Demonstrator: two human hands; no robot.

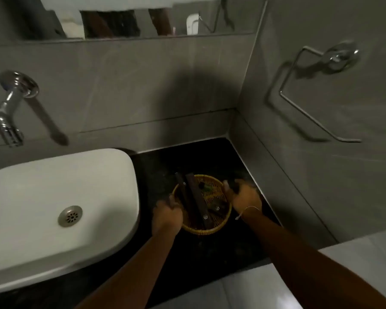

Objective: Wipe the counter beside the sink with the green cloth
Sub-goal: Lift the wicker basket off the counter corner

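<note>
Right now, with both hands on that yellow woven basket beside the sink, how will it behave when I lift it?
The woven basket looks thin and open-weave, so probably light and slightly flexible. The left hand and right hand grip opposite rims, which should keep it level. The long dark boxes lean over the far rim, so they may slide or tip out if it tilts.

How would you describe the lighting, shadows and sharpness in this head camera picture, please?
Head view: dim overall; a large soft shadow falls on the back wall above the black counter, whose surface detail is lost; the left hand and right hand on the yellow basket are motion-blurred; the tap shows glints; wide-angle bending curves the wall lines.
</note>
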